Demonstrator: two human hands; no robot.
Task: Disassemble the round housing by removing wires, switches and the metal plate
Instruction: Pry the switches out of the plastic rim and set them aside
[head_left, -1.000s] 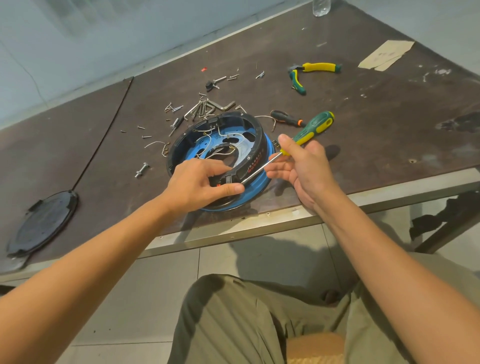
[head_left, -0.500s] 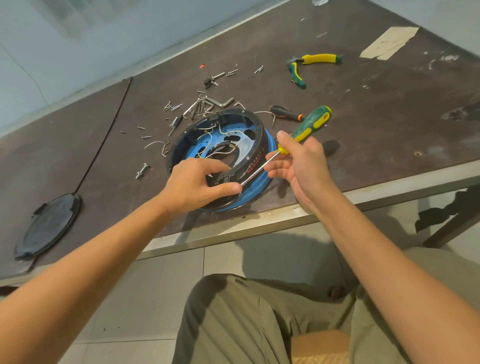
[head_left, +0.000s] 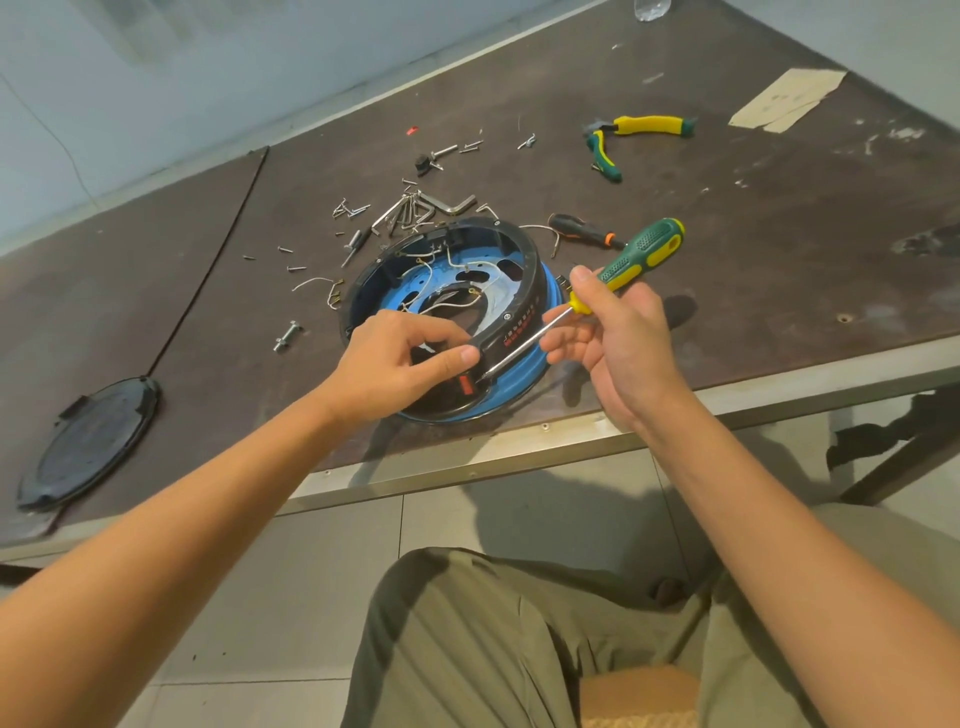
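Observation:
The round housing (head_left: 524, 270), a black ring on a blue base, lies near the table's front edge. White wires (head_left: 431, 270) and a shiny metal plate (head_left: 493, 296) show inside it. My left hand (head_left: 395, 364) grips the housing's near rim, thumb on the outer wall beside a red switch (head_left: 466, 385). My right hand (head_left: 618, 343) holds a green and yellow screwdriver (head_left: 639, 249); its shaft slants down-left and its tip touches the rim next to the red switch.
Loose screws and hex keys (head_left: 415, 208) lie behind the housing, with a small black screwdriver (head_left: 582, 231) and yellow-green pliers (head_left: 634, 132) further right. A bolt (head_left: 287, 335) sits left of the housing. A round black cover (head_left: 88, 441) lies at the far left. The table's metal edge (head_left: 519, 462) runs in front.
The screwdriver tip has slid lower along the rim to the red switch. My left thumb has shifted slightly, uncovering the switch. The housing stays in place.

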